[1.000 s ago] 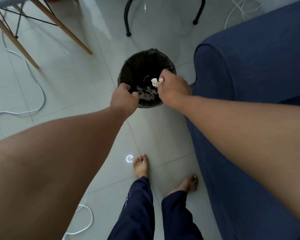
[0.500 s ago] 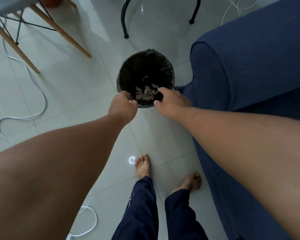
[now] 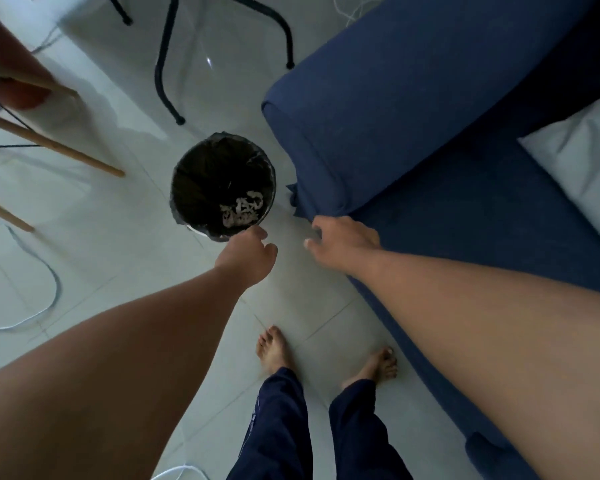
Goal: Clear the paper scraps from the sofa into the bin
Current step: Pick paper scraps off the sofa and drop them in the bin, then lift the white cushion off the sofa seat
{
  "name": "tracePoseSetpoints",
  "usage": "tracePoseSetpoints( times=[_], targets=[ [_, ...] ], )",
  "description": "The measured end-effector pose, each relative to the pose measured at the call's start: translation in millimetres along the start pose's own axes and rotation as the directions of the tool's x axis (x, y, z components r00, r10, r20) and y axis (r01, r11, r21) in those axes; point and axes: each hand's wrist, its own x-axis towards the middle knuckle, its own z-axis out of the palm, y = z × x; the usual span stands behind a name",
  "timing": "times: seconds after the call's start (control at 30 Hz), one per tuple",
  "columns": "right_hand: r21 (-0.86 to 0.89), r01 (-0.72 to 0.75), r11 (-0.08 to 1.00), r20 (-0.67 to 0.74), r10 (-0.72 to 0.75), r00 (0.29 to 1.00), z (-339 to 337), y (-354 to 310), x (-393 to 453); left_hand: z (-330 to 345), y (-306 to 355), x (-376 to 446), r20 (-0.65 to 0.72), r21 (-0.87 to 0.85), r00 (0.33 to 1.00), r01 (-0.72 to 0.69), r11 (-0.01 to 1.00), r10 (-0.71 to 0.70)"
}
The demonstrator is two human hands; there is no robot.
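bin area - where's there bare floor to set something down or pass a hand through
Bare tile lies between the bin and the wooden chair legs, and between the bin and the sofa arm. The patch ahead of the bare feet is free too. It is crowded at the bin's near rim, where the left hand and right hand hover, and by the white cable.

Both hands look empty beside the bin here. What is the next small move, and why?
Probably the right hand swings back over the sofa seat for more scraps. It is open and empty near the armrest, paper scraps already lie in the bin, and the left hand is at its rim.
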Motion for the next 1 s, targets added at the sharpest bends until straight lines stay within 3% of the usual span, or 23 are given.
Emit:
tracePoseSetpoints(
  times=[0.33,0.6,1.0],
  targets=[
    [0.036,-0.121,0.992,-0.154,0.126,0.98,-40,147,-73,60,128,-27,0.099,0.296,0.97,-0.244,0.924,0.224],
    [0.105,-0.244,0.964,-0.228,0.262,0.938,-56,270,-130,107,248,-50,0.154,0.262,0.941,-0.334,0.905,0.303],
    [0.28,-0.388,0.878,-0.274,0.46,0.844,-59,408,-197,185,403,-99,0.254,0.392,0.844,-0.536,0.748,0.471]
  ],
)
